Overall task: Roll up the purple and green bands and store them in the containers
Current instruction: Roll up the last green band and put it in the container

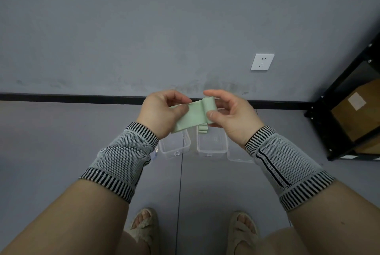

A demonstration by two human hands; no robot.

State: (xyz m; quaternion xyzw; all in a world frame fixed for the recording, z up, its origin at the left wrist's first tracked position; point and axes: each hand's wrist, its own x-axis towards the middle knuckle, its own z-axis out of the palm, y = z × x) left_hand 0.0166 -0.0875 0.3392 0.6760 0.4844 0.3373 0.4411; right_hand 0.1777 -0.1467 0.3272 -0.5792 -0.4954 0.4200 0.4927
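At the centre of the frame you hold the green band (191, 115) between both hands, its rolled end pinched between thumb and fingers of your right hand (230, 114) and its flat tail gripped by the curled fingers of your left hand (160, 114). Both forearms rise from the lower corners, wrists in striped knit sleeves (121, 160). Below your hands, 2 clear containers (174, 147) stand side by side on the grey floor (61, 141), and the right container (211, 145) holds rolled green bands (203, 129).

head-worn view, facing down, close above hands (197, 112)
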